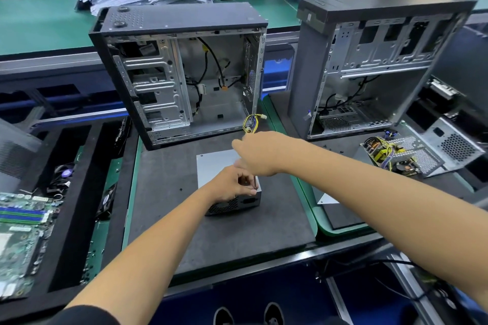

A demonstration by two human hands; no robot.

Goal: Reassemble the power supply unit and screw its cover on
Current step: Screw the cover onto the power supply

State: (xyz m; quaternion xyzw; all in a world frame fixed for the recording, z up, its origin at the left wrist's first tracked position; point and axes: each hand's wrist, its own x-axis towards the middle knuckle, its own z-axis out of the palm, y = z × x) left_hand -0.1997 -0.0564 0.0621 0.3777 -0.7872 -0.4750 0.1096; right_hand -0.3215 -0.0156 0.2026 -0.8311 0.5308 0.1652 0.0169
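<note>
Mid-mat, the left hand [232,187] pinches a thin screwdriver shaft [254,182] at the grey metal power supply box [219,169], guiding it; the right hand [258,153], fingers curled, seems to grip the top.

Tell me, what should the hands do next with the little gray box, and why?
Probably turn the screwdriver to seat a screw. The left hand grips the power supply unit at its near corner, and the thin shaft stands upright there against the cover's edge. The right hand hovers above it, fingers curled over the tool's top. I cannot see the screw itself.
</note>
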